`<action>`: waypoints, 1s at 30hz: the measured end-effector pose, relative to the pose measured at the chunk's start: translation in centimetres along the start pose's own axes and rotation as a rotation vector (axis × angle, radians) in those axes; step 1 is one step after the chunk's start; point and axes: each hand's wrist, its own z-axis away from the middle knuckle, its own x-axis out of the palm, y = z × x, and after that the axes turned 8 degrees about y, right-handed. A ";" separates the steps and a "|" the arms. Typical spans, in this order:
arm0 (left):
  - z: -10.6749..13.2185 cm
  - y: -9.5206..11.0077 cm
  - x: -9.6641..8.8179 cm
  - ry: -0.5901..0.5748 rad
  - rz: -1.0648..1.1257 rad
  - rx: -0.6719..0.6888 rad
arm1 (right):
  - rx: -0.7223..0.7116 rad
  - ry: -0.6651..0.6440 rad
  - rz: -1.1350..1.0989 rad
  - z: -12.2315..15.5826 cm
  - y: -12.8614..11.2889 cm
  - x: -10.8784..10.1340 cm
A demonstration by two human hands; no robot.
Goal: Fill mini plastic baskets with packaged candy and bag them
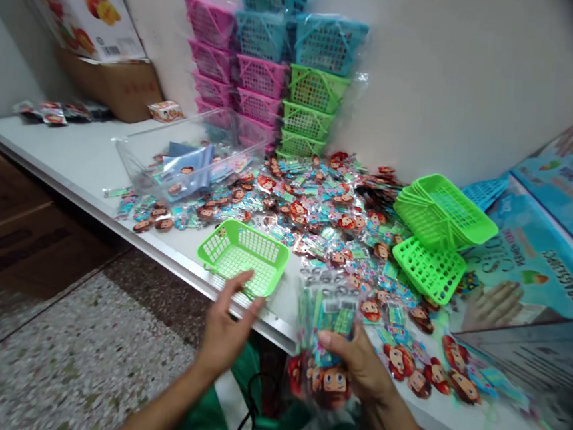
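A green plastic basket [277, 276] with mesh sides stands upright and seemingly bare inside at the table's front edge. My left hand [229, 324] is at its near rim, fingers apart and holding nothing; whether the fingertips touch the rim I cannot tell. In my right hand [366, 366] is a bunch of small clear-bagged packets [328, 339] with cartoon-face figures, gripped with the thumb on top, over the table edge. More such packets [299, 209] lie spread in a heap behind the basket and to its right.
Stacked pink baskets [263, 76], blue baskets [332, 41] and green baskets [307, 120] stand wrapped against the wall. A clear bin [135, 161] sits at left. Loose green baskets [483, 229] lie at right beside a printed box [528, 263]. A carton [110, 86] stands at the back left.
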 end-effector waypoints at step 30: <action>-8.9 -5.9 -3.3 0.251 -0.068 -0.007 | -0.956 -0.226 1.973 -14.2 1.5 13.4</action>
